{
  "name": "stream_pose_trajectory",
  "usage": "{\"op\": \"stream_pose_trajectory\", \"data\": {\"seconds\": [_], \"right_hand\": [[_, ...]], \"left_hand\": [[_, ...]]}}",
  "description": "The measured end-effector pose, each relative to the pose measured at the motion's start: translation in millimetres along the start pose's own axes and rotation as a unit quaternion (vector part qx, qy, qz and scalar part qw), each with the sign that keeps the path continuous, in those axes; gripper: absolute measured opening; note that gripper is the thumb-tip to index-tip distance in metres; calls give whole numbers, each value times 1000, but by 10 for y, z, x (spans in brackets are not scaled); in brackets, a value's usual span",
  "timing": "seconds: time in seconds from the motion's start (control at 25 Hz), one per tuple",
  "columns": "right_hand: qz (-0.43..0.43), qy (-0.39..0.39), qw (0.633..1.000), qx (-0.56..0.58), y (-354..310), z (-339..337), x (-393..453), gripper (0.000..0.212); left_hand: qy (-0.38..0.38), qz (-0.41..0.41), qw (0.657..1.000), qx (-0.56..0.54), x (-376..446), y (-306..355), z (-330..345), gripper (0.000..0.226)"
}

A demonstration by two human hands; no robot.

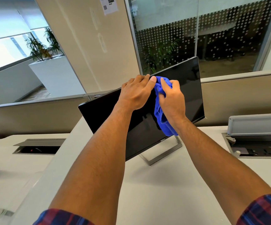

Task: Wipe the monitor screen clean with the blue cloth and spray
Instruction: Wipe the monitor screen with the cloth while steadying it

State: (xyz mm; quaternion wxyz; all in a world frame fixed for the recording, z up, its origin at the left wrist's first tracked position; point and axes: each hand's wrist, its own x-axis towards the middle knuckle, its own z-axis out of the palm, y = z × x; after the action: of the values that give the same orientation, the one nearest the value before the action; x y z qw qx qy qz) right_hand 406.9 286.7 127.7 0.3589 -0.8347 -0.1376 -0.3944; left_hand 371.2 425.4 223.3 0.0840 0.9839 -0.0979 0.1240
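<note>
Head view, looking forward and down, horizon tilted.

Monitor (188,82): standing on white desk (155,192) on an open metal frame stand (162,153). Screen dark, unlit, facing the camera. Maker's logo at the middle of the lower bezel.

Left hand (135,93): laid over the top edge of the monitor, near the middle of that edge. Fingers (142,78) curled over the edge toward the back of the panel; thumb tip resting at the front, touching the cloth. Gripping the monitor's top edge.

Right hand (172,98): just beside the left hand, in front of the upper middle of the screen. Fingers curled round the blue cloth (161,120), holding it bunched. Upper end of the cloth showing above the fingers at the monitor's top edge; remainder hanging below the wrist, in front of the screen, down to near the lower bezel. Contact between cloth and glass: cannot tell.

Both forearms bare, reaching forward over the desk; red and blue checked sleeves (61,216) rolled up at the bottom corners.

Desk fittings: recessed cable box with raised lid (258,125) at right, sockets visible inside; second cable opening (37,147) at left, lid flat.

Surroundings: beige divider panel (245,95) behind the desk; glass partition with dotted frosting (212,30) beyond; printed notice (108,4) on the wall; potted plants (39,49) in a white planter at left.
</note>
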Motion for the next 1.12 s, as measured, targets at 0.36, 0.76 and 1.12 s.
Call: {"op": "stream_pose_trajectory", "data": {"seconds": [0.36, 0.76, 1.12], "right_hand": [[-83, -68, 994, -9, -96, -6, -255, 49], [76, -32, 996, 38, -374, 45, -358, 43], [-36, -75, 995, 63, -848, 254, -506, 45]], "left_hand": [[45, -16, 999, -18, -340, -171, -54, 67], [195, -45, 979, 49, -1098, -822, 7, 61], [286, -129, 932, -183, -1454, -1001, -125, 55]]}}
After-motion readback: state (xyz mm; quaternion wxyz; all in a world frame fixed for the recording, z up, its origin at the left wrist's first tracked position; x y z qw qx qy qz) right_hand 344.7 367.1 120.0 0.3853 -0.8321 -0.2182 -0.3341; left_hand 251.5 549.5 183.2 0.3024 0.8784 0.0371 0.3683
